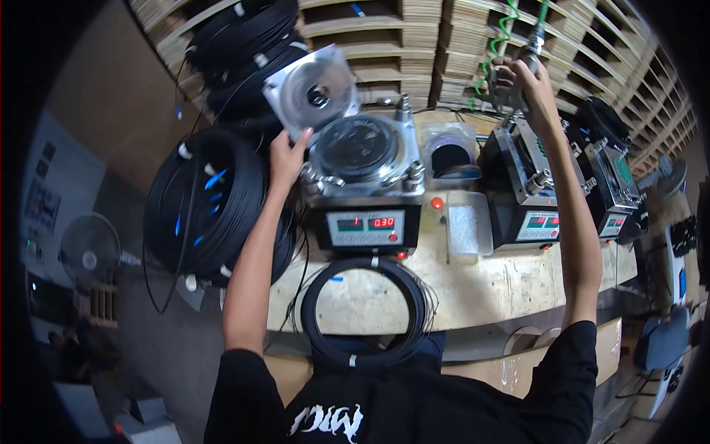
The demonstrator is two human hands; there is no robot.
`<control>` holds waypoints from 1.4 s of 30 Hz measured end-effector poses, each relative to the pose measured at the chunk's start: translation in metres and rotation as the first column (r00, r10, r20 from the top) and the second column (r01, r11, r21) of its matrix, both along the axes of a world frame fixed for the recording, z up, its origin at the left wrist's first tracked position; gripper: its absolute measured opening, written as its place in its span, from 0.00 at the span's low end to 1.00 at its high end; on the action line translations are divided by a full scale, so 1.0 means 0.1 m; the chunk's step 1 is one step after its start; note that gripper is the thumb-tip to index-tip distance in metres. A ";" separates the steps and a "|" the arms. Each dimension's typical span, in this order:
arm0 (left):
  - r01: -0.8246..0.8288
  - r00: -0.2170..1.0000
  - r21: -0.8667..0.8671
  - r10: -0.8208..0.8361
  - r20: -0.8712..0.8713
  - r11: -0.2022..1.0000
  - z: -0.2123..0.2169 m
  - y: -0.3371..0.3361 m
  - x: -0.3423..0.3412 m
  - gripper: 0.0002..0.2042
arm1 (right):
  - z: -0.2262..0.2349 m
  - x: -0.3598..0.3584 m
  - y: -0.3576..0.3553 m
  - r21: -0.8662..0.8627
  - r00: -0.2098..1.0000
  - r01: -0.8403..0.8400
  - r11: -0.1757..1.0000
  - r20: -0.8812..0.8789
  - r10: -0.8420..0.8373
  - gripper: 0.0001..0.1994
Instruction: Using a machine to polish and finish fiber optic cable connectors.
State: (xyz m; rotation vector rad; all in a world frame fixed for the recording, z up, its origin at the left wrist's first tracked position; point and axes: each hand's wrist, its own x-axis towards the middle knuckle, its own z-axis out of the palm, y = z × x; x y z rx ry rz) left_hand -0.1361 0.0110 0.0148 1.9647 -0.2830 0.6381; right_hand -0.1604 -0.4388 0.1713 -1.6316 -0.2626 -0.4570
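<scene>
My left hand (286, 157) grips the lower edge of a square metal plate (291, 80) with a round middle, holding it tilted up. Right beside it is a bench-top polishing machine (376, 222) with a red digital display; its dark round pad (355, 144) lies uncovered and looks wet. My right hand (526, 81), raised at the far right, is closed around a grey air gun (534, 62), which hangs from a green coiled hose (505, 28). My fingers partly hide the air gun.
Coiled black cables (214, 200) are piled at the left, and one cable ring (310, 311) hangs over the table's front edge. A clear tray (470, 226) and a bagged dark disc (450, 159) lie right of the machine. Further right stand two similar machines (529, 222). Stacked wooden pallets (370, 55) rise behind.
</scene>
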 end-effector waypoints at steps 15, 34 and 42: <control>-0.069 0.997 0.029 0.070 -0.020 0.997 -0.05 0.06 0.05 0.16 | 0.59 -1.19 2.07 -0.194 0.984 0.086 0.977 0.169 -0.053 0.16; -0.057 0.998 0.042 0.058 -0.009 0.997 0.04 0.02 -0.01 0.18 | 0.42 -1.50 2.12 -0.103 0.994 0.045 0.994 0.108 -0.034 0.23; -0.057 0.989 -0.082 0.067 0.129 0.995 0.10 -0.02 -0.07 0.16 | 0.13 -1.59 2.15 -0.057 0.990 -0.041 0.998 0.131 0.048 0.15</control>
